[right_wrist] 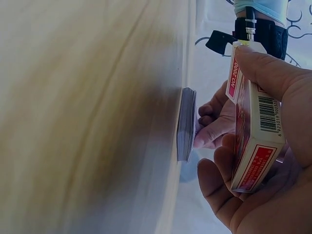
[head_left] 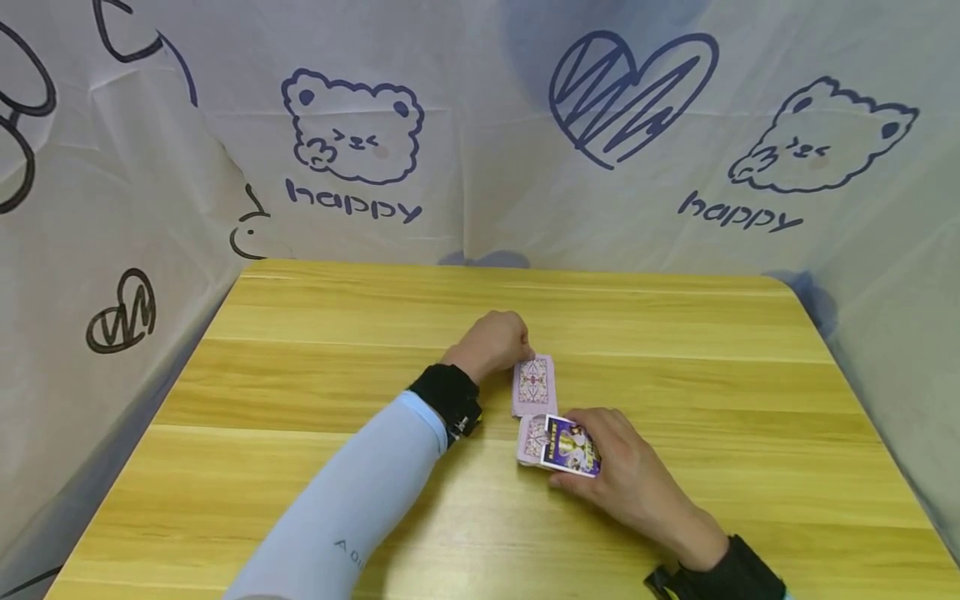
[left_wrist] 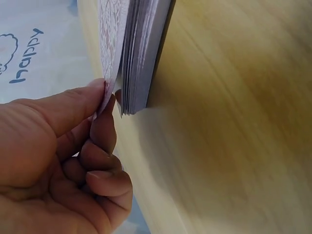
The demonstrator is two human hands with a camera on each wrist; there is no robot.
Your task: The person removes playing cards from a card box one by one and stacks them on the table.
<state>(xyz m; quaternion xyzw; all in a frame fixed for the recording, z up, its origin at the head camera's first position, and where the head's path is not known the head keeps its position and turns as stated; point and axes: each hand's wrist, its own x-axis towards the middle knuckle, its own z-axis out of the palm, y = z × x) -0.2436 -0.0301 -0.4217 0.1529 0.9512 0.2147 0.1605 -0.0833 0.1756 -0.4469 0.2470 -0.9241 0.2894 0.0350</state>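
A deck of playing cards [head_left: 533,385] lies on the table, pink-patterned backs up. At its far edge my left hand [head_left: 491,346] pinches a patterned card [left_wrist: 109,58] between thumb and forefinger. That card's corner is lifted off the stack [left_wrist: 144,58], whose layered edges show in the left wrist view. My right hand [head_left: 626,467] grips a card box [right_wrist: 258,131] with red labels and a barcode, fingers on one side and thumb on the other. From above, a purple and yellow picture shows on it, with a pink card-back pattern [head_left: 532,439] beside the picture, just nearer than the deck.
The wood-grain table [head_left: 337,308] carries the deck. Behind and beside it hangs a white cloth [head_left: 480,142] with bear drawings, hearts and the word "happy". Black straps [head_left: 450,400] sit around both wrists, and a light blue sleeve [head_left: 352,500] covers the left arm.
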